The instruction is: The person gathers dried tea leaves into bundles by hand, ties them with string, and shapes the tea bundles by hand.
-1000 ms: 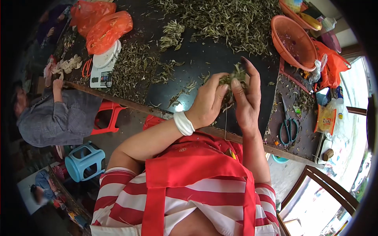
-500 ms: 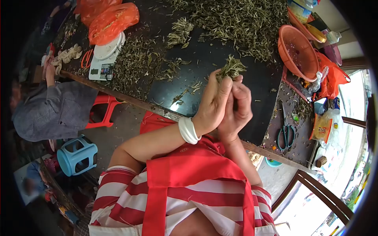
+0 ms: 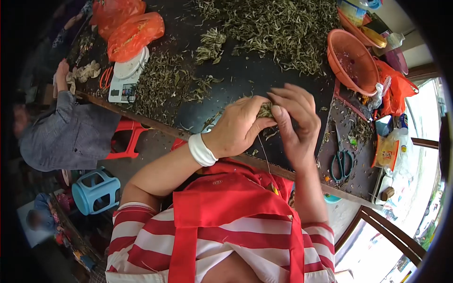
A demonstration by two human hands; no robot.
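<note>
A small bundle of dried leaves (image 3: 265, 111) is held between my two hands, above the front part of the dark table. My left hand (image 3: 236, 126), with a white band at its wrist, is closed round the bundle, its thumb pressed along the near side. My right hand (image 3: 299, 125) meets the bundle from the right with its thumb against the end; its other fingers curve over the top. A thin thread (image 3: 264, 153) hangs below my hands toward the red apron. Another bundle (image 3: 211, 45) lies farther back, beside a large heap of dried leaves (image 3: 278, 30).
A digital scale (image 3: 125, 85), orange bags (image 3: 134, 37) and scattered leaves lie to the left. On the right are an orange basin (image 3: 351, 61) and scissors (image 3: 341, 162). A co-worker in grey (image 3: 71, 132) sits at left, near a blue stool (image 3: 96, 191).
My hands have come down toward me and turned, and the right hand has shifted right with its fingers raised. The bundle now lies lower, mostly covered, and a thread shows below.
</note>
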